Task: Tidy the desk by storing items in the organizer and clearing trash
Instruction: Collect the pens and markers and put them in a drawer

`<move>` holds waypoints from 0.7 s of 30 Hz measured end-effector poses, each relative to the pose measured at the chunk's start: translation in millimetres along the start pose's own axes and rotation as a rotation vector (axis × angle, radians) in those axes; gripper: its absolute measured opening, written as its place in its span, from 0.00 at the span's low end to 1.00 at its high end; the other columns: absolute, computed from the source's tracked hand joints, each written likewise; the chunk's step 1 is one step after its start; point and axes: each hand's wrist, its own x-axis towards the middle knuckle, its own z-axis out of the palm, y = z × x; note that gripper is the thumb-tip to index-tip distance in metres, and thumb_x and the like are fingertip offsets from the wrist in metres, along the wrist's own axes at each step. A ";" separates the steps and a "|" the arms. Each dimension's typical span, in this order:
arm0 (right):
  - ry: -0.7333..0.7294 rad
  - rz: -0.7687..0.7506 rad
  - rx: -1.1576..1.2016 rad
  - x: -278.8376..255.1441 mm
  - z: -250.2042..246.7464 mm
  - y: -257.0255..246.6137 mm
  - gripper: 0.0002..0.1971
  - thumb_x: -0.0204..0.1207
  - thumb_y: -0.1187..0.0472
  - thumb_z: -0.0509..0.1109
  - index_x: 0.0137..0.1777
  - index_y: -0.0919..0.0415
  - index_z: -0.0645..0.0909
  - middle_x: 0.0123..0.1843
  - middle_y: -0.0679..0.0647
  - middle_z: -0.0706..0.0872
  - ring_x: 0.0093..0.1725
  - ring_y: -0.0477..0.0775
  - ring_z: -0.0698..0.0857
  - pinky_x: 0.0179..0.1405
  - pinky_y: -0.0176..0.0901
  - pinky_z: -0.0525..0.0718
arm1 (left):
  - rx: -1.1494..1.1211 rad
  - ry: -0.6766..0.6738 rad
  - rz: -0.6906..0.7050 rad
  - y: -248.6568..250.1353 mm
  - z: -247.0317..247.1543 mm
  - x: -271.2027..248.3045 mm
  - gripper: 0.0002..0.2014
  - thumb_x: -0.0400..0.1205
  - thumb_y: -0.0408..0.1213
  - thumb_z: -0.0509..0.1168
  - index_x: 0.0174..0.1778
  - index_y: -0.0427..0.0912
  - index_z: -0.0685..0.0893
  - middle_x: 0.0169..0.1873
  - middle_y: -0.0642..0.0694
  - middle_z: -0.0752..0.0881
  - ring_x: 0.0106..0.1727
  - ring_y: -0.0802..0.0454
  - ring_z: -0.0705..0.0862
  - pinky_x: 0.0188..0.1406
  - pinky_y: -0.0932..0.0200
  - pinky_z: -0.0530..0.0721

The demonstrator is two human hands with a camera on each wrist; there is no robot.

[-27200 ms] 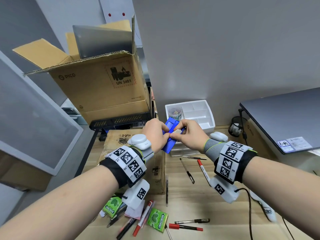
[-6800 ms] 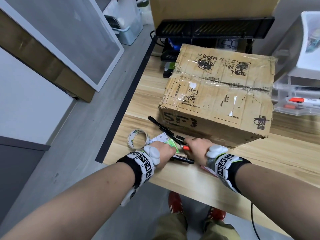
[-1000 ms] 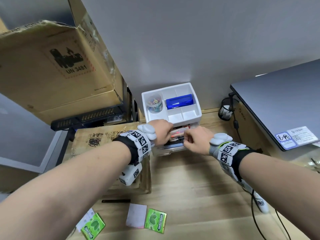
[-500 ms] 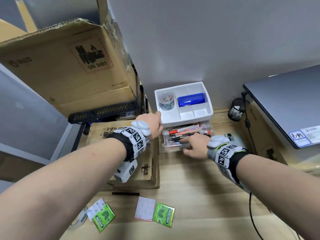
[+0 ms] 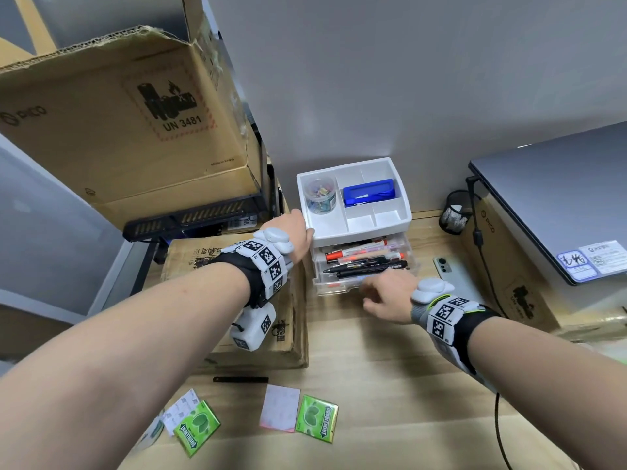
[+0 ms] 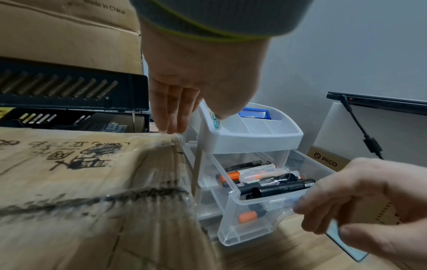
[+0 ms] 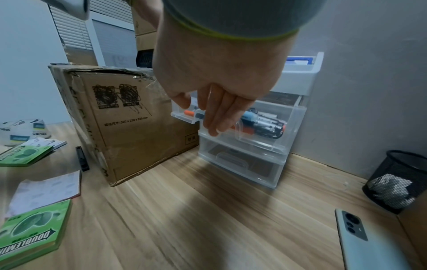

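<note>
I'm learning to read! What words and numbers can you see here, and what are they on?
"UN 3481" and "Made in China": big cardboard box
"PICO": that box, and the box under the laptop
"DOUBLEMINT": green gum packs
"300 x 250 x 200mm": taped carton
Laptop sticker and carton scribbles: unreadable.

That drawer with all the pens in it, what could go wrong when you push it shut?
1. The clear plastic top drawer is heaped with pens and markers; a black marker lying near its front rim might catch under the white tray and jam.
2. The right hand has fingers at the drawer front, so they might get pinched.
3. The left hand only touches the tray's corner; a hard push might shift the organizer.
</note>
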 end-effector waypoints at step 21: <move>0.045 0.064 0.158 65.5 -1.5 16.5 0.27 0.72 0.51 0.70 0.71 0.55 0.73 0.65 0.55 0.84 0.65 0.60 0.82 0.61 0.50 0.82 | -0.160 -0.137 -0.124 14.4 -2.6 30.3 0.11 0.81 0.37 0.61 0.33 0.42 0.72 0.29 0.46 0.78 0.26 0.51 0.76 0.22 0.61 0.65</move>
